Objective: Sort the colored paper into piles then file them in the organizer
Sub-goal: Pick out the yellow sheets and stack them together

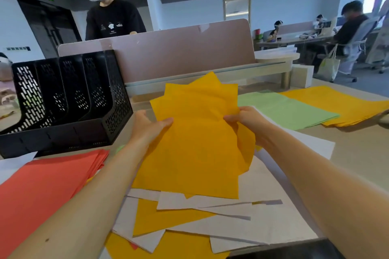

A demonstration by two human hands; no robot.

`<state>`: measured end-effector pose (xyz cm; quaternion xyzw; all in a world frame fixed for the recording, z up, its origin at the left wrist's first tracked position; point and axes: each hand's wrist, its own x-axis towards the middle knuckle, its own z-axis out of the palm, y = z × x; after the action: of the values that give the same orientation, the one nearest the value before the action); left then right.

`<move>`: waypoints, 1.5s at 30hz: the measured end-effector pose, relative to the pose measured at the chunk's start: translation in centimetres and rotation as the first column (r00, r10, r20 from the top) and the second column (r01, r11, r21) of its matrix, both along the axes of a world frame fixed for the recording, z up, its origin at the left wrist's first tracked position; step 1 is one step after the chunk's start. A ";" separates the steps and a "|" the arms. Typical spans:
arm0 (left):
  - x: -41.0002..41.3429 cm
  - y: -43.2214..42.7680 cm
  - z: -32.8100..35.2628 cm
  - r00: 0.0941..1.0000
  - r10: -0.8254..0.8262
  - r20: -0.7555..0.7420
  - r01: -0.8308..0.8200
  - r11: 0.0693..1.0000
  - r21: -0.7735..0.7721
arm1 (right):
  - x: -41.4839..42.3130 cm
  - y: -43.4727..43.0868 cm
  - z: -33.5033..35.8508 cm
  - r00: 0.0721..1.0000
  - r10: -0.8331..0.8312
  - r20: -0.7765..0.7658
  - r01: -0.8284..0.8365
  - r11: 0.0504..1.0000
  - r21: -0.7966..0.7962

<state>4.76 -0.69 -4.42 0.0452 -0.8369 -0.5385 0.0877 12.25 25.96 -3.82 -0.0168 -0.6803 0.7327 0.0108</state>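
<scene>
Both hands hold up a fanned bunch of yellow sheets (195, 139) above the desk. My left hand (149, 126) grips the bunch's left edge, thumb on top. On the right edge, my right hand (244, 120) pinches the sheets. Below them lies a mixed heap of white and yellow sheets (210, 221). A red pile (44, 185) sits at the left, a green pile (282, 109) and a yellow pile (336, 103) at the right. The black mesh organizer (61, 99) with several slots stands at the back left; I see no paper in it.
A pink desk divider (181, 52) runs along the back, with a person in a white headset standing behind it. More white sheets (311, 143) lie under my right forearm. A dark object (294, 250) sits at the near edge. Other people sit at desks far right.
</scene>
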 end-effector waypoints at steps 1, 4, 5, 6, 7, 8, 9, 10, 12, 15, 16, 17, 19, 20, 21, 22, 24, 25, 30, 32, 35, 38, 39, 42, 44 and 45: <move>-0.2 -0.6 -0.1 0.995 -0.056 0.080 0.051 0.996 0.070 | 0.0 0.0 0.0 1.000 -0.006 -0.006 0.006 1.000 -0.015; 0.3 -1.0 -0.6 0.934 -0.293 0.201 0.240 0.937 0.253 | -0.2 -0.7 0.0 1.000 -0.029 -0.003 0.028 0.998 -0.063; 0.4 -0.7 -1.0 0.923 -0.330 0.198 0.264 0.918 0.296 | -0.3 -1.0 0.1 1.000 -0.030 0.000 0.030 0.996 -0.089; 0.8 -0.3 -1.1 0.919 -0.348 0.184 0.280 0.907 0.315 | -0.3 -1.2 0.2 1.000 -0.023 0.001 0.023 0.993 -0.118; 1.2 0.3 -1.1 0.921 -0.351 0.167 0.283 0.900 0.331 | -0.3 -1.4 0.3 1.000 -0.005 0.000 0.005 0.992 -0.124; 1.1 0.4 -1.2 0.931 -0.334 0.150 0.264 0.897 0.355 | -0.2 -1.6 0.4 1.000 0.026 -0.002 -0.026 0.995 -0.099; 1.1 0.5 -1.2 0.938 -0.320 0.133 0.249 0.889 0.384 | -0.2 -1.5 0.4 0.998 0.056 0.000 -0.056 0.997 -0.044; 1.1 0.3 -1.1 0.951 -0.285 0.120 0.212 0.885 0.415 | 0.0 -1.4 0.4 0.997 0.078 0.010 -0.078 0.996 0.030; 0.8 -0.5 -1.0 0.970 -0.214 0.116 0.139 0.880 0.455 | -0.2 -0.7 0.3 0.994 0.090 0.062 -0.099 0.981 0.167; 0.7 -1.4 -1.1 0.974 -0.146 0.171 0.050 0.882 0.468 | -0.7 -0.1 -0.2 0.975 0.133 0.176 -0.177 0.948 0.264; 0.7 -1.6 -1.1 0.968 -0.163 0.192 0.056 0.883 0.467 | -0.8 -0.1 -0.3 0.970 0.145 0.196 -0.198 0.937 0.288; 0.9 -1.6 -1.1 0.954 -0.197 0.224 0.078 0.890 0.449 | -0.9 -0.1 -0.3 0.970 0.148 0.196 -0.204 0.928 0.312; 1.6 -1.2 -0.9 0.934 -0.246 0.260 0.126 0.907 0.403 | -1.2 0.0 -0.3 0.989 0.048 0.143 -0.094 0.935 0.343; 1.6 -1.2 -0.9 0.936 -0.234 0.263 0.125 0.919 0.373 | -1.6 0.4 -0.4 0.994 -0.062 0.089 0.024 0.925 0.378; 1.4 -1.4 -1.0 0.944 -0.210 0.256 0.116 0.934 0.338 | -2.2 1.3 -0.6 0.980 -0.198 0.009 0.171 0.864 0.474; 1.2 -1.7 -1.2 0.950 -0.184 0.252 0.104 0.947 0.303 | -2.7 2.4 -1.0 0.945 -0.315 -0.092 0.301 0.721 0.624; 0.9 -2.3 -1.3 0.947 -0.166 0.276 0.094 0.962 0.257 | -3.1 4.3 -1.4 0.911 -0.373 -0.174 0.327 0.398 0.857; 0.8 -2.5 -1.3 0.941 -0.174 0.289 0.110 0.968 0.223 | -3.1 4.7 -1.5 0.924 -0.359 -0.129 0.245 0.302 0.921; 0.7 -2.7 -1.4 0.938 -0.188 0.291 0.150 0.978 0.147 | -2.8 4.1 -1.0 0.947 -0.320 0.024 0.064 0.260 0.964; 0.8 -2.7 -1.4 0.938 -0.192 0.290 0.153 0.977 0.149 | -2.6 4.1 -0.9 0.937 -0.347 0.039 0.112 0.403 0.908; 0.8 -2.7 -1.4 0.938 -0.203 0.280 0.168 0.975 0.145 | -2.2 4.9 -0.6 0.884 -0.462 -0.080 0.376 0.598 0.707; 1.1 -2.3 -1.3 0.952 -0.185 0.243 0.162 0.981 0.110 | -2.0 4.9 0.2 0.697 -0.580 -0.421 0.713 0.498 0.494; 1.2 -2.0 -1.2 0.959 -0.176 0.221 0.156 0.982 0.104 | -1.9 4.5 0.6 0.635 -0.539 -0.553 0.773 0.456 0.442; 1.3 -1.1 -1.2 0.972 -0.158 0.174 0.137 0.983 0.126 | -1.1 1.8 1.9 0.505 -0.306 -0.807 0.844 0.369 0.389; 1.3 -0.6 -1.4 0.973 -0.169 0.156 0.143 0.976 0.164 | -0.5 -0.5 2.3 0.506 -0.128 -0.853 0.825 0.361 0.435; 1.4 -0.3 -1.5 0.972 -0.177 0.157 0.145 0.970 0.197 | -0.3 -1.6 2.2 0.532 -0.019 -0.847 0.795 0.355 0.492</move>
<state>6.18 -1.02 -5.90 0.0314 -0.7887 -0.6131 -0.0343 11.96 24.35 -1.59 0.0898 -0.8442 0.1979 0.4900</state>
